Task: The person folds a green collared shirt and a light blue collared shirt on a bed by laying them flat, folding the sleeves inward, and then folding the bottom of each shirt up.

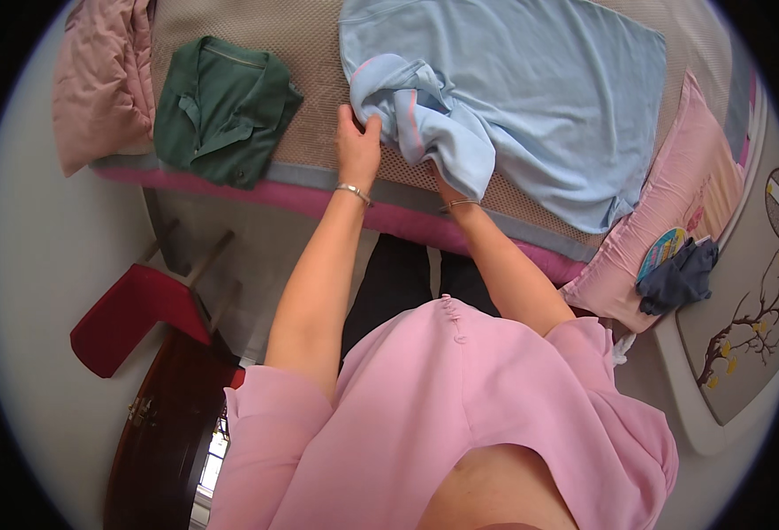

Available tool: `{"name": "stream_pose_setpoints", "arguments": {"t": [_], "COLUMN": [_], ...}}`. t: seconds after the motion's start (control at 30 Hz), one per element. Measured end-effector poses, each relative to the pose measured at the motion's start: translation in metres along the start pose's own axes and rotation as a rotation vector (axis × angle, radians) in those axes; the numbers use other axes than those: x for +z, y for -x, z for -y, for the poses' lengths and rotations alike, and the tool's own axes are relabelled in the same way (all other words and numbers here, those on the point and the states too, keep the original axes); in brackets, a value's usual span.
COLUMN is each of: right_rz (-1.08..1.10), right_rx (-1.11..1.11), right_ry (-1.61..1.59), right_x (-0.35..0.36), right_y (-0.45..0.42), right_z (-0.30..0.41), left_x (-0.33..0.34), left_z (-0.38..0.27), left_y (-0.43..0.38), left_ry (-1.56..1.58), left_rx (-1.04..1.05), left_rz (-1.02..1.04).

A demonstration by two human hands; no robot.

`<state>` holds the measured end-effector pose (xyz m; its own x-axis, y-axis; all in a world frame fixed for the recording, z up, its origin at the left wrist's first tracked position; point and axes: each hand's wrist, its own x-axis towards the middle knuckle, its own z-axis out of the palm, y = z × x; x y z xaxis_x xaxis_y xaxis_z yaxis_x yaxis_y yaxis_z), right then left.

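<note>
A light blue knit garment with pink piping lies spread over the woven mat of the bed before me. Its near left part is bunched into a loose heap. My left hand grips the left edge of that heap, thumb against the cloth and index finger apart from it. My right hand reaches in under a hanging fold. The fold hides most of its fingers, so its grip cannot be made out. A green collared shirt, folded, rests to the left of my left hand.
A pink quilt is heaped at the far left. On the right lies a pink pillow with a hand fan and dark cloth on it. Beyond stands a table with a branch pattern. A red-seated chair is below left.
</note>
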<state>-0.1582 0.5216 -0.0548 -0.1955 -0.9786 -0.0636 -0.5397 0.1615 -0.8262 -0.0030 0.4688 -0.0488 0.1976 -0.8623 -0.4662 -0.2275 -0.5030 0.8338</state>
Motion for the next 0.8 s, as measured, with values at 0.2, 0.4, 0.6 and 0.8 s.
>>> {"name": "stream_pose_setpoints", "arguments": {"t": [0.2, 0.4, 0.6, 0.8], "right_rz": [-0.056, 0.645, 1.718, 0.92], "right_rx": [1.108, 1.432, 0.592, 0.644], "right_ry": [-1.191, -0.983, -0.423, -0.613], "right_x": [0.024, 0.023, 0.005, -0.031], "right_y": [-0.004, 0.1, 0.174, 0.045], "right_z": [0.018, 0.079, 0.107, 0.031], "left_x": [-0.016, -0.072, -0.105, -0.069], "left_z": [-0.056, -0.069, -0.004, -0.009], "left_y": [0.019, -0.025, -0.035, 0.022], "left_ry": [0.146, -0.062, -0.983, -0.798], "left_rx": [0.064, 0.19, 0.442, 0.536], "left_rz": [0.28, 0.191, -0.246, 0.03]}}
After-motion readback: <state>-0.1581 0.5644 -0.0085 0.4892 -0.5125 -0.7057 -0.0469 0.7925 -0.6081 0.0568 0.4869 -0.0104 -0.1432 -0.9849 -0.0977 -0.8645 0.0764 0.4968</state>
